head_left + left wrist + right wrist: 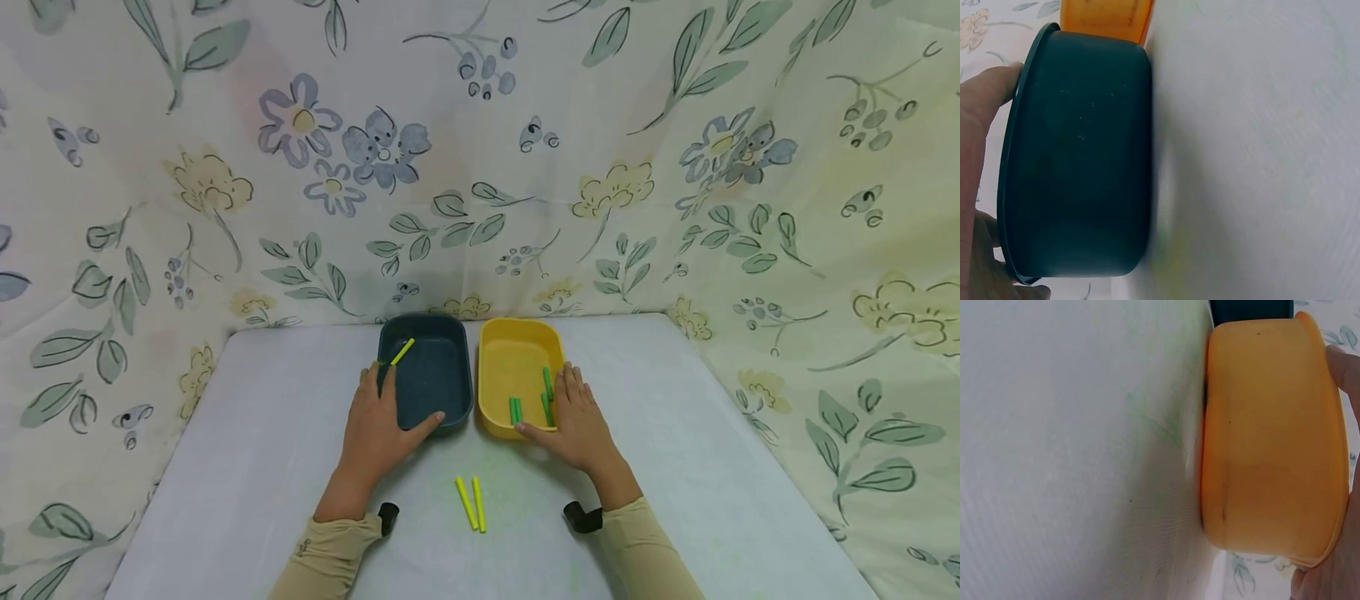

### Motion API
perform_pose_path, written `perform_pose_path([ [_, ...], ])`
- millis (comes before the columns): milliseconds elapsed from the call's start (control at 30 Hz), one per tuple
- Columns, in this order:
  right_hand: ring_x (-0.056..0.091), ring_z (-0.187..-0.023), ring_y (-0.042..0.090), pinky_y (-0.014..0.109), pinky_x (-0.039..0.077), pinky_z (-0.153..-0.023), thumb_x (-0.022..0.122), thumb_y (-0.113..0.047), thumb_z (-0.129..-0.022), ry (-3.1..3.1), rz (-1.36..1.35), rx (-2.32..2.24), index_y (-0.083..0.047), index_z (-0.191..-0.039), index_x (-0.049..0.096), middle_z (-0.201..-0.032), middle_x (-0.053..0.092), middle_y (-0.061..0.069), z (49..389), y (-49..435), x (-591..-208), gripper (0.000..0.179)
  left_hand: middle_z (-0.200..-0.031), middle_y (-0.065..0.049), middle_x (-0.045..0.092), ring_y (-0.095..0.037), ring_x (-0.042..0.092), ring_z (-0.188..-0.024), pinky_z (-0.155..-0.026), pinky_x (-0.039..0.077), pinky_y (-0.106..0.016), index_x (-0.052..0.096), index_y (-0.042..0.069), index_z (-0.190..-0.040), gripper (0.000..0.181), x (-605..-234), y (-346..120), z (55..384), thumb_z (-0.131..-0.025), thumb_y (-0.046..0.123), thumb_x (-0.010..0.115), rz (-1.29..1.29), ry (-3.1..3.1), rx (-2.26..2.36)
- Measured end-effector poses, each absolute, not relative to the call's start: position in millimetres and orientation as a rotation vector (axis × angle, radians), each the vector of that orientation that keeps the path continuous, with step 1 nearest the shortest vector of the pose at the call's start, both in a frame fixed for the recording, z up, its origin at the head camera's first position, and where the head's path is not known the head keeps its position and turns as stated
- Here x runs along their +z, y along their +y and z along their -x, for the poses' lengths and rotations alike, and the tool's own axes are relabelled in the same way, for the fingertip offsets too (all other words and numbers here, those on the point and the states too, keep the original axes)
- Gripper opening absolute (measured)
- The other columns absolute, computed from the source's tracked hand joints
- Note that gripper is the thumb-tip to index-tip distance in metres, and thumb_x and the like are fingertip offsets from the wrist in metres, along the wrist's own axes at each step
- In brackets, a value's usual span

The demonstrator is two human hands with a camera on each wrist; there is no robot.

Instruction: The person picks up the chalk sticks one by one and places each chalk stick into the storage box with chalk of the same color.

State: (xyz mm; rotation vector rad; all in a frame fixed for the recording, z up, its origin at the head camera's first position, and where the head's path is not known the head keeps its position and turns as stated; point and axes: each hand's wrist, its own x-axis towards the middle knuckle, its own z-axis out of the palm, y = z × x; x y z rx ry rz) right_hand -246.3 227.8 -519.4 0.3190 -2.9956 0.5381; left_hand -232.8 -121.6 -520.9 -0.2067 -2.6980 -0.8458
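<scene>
In the head view my left hand (378, 429) rests spread on the dark blue tub (438, 379), fingers along its left rim and thumb at the near rim. A yellow stick (402, 351) like chalk leans inside. My right hand (576, 421) lies the same way on the yellow tub (517, 333), with straight fingers at its right rim and thumb on its near edge. Several short green sticks (515, 411) lie in that tub. Both wrist views show the outer near walls of the blue tub (1079, 156) and the yellow tub (1272, 437), fingertips at the rims.
Two yellow sticks (471, 504) lie side by side on the white tabletop (255, 467), between my forearms. The tubs stand next to each other near the table's back edge, before a floral cloth (450, 167). Faint green and yellow smudges mark the table.
</scene>
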Motion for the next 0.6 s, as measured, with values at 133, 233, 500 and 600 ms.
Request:
perform_pose_path([
  [133,0.005,-0.167,0.039,0.059,0.014,-0.134,0.062,-0.084,-0.086,-2.989,-0.325,0.532,0.007,-0.167,0.015,-0.178,0.004,0.023,246.4,227.4,-519.6,0.13,-0.173,-0.032,0.016,-0.053,0.017,-0.161,-0.124,0.028,-0.071,0.028,-0.002,-0.166,0.124,-523.4,-123.4,233.3,-0.083,0.078,0.074,0.197,-2.728,-0.876],
  [233,0.005,-0.167,0.04,0.059,0.014,-0.133,0.062,-0.084,-0.086,-2.987,-0.33,0.529,0.007,-0.167,0.015,-0.177,0.004,0.024,246.5,227.5,-519.2,0.13,-0.174,-0.031,0.013,-0.053,0.014,-0.162,-0.125,0.026,-0.072,0.026,-0.003,-0.167,0.125,-524.3,-124.0,234.1,-0.084,0.08,0.07,0.187,-2.759,-0.887],
  [500,0.004,-0.167,0.038,0.057,0.013,-0.134,0.06,-0.086,-0.086,-2.997,-0.317,0.533,0.005,-0.168,0.013,-0.178,0.002,0.022,247.4,227.8,-520.5,0.131,-0.175,-0.032,0.006,-0.054,0.004,-0.163,-0.128,0.018,-0.071,0.02,-0.005,-0.167,0.124,-524.5,-121.7,235.2,-0.089,0.079,0.066,0.192,-2.836,-0.826],
  [600,0.005,-0.167,0.039,0.057,0.014,-0.134,0.059,-0.086,-0.086,-2.996,-0.319,0.531,0.006,-0.168,0.014,-0.178,0.003,0.023,247.4,228.5,-520.3,0.131,-0.175,-0.033,0.004,-0.054,0.003,-0.163,-0.129,0.016,-0.069,0.019,-0.006,-0.167,0.123,-525.0,-120.7,235.4,-0.09,0.077,0.065,0.204,-2.842,-0.8],
])
